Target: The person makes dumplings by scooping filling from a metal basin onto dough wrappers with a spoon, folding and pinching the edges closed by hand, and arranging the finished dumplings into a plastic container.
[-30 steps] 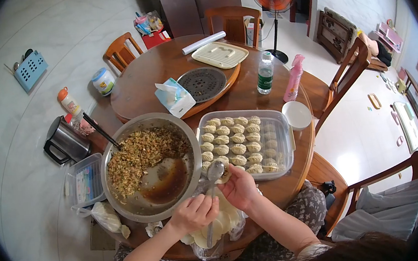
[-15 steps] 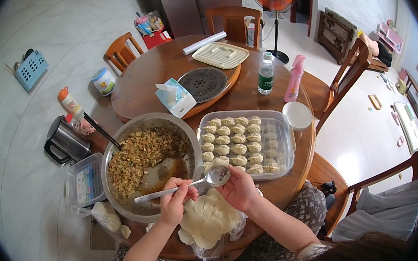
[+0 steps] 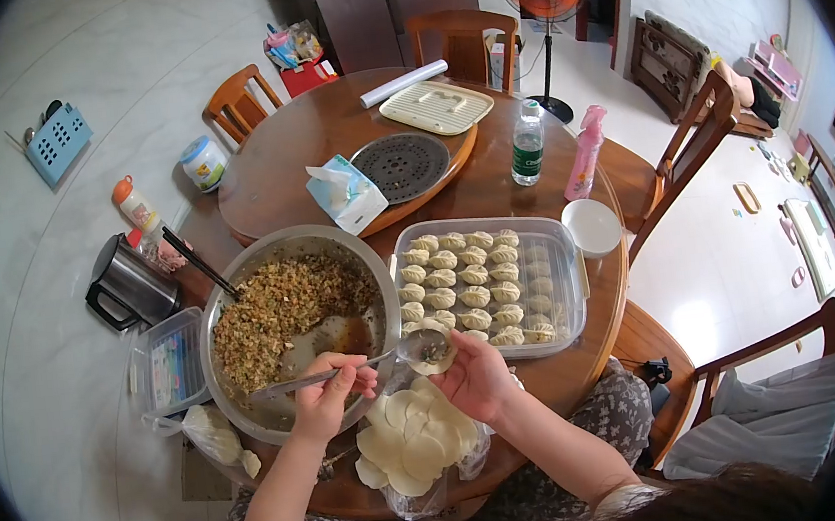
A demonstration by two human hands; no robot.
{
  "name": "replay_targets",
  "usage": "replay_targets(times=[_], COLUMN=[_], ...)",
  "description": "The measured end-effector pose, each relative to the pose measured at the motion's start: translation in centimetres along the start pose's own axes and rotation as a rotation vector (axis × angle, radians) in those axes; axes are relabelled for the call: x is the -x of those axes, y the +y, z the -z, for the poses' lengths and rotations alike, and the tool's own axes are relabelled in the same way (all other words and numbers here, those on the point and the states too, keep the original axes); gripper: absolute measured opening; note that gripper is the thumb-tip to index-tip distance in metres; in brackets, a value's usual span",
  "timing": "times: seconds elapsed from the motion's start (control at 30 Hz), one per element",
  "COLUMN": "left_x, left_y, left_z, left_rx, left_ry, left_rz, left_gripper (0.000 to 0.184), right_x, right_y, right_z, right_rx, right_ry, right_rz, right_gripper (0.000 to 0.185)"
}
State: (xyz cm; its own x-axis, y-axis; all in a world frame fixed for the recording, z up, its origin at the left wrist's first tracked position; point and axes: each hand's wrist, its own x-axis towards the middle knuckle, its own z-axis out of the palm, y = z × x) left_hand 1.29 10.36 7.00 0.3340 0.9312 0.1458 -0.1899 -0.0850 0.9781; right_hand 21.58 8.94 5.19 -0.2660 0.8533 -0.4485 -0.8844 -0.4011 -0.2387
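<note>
My left hand (image 3: 328,400) is closed around the handle of a metal spoon (image 3: 294,383), whose bowl rests over a dumpling wrapper (image 3: 436,365). That round wrapper is held in the curled fingers of my right hand (image 3: 476,377), with a little filling visible on it. To the left stands a large metal basin (image 3: 388,293) of chopped filling (image 3: 286,308), chopsticks (image 3: 199,261) leaning in it. A pile of round wrappers (image 3: 414,437) lies below my hands on plastic. Ahead of my right hand, a clear plastic tray (image 3: 566,291) holds rows of pleated dumplings (image 3: 474,297).
Around the round wooden table (image 3: 270,189) are a tissue pack (image 3: 346,195), a water bottle (image 3: 527,144), a pink spray bottle (image 3: 584,156), a white bowl (image 3: 592,230) and a ridged lid (image 3: 436,108). A kettle (image 3: 133,283) and a plastic box (image 3: 171,360) stand left.
The spoon's bowl has tilted and shifted slightly left over the wrapper, and filling now shows there. My left hand has moved a little left and down with the handle.
</note>
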Motion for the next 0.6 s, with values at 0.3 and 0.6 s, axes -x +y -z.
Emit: replay_targets(times=[0.3,0.6], left_x=[-0.9,-6.3], left_y=[0.4,0.3], left_z=[1.3,4.3], left_rx=[-0.098,-0.156], left_ry=[-0.137,0.295], left_rz=[0.043,0.023], left_gripper=[0.018,0.013], right_x=[0.5,0.0], right_y=[-0.1,0.1], right_z=[-0.4,-0.2], right_rx=[0.057,0.017], right_ry=[-0.055,0.014], right_rz=[-0.074,0.003], right_gripper=[0.028,0.031])
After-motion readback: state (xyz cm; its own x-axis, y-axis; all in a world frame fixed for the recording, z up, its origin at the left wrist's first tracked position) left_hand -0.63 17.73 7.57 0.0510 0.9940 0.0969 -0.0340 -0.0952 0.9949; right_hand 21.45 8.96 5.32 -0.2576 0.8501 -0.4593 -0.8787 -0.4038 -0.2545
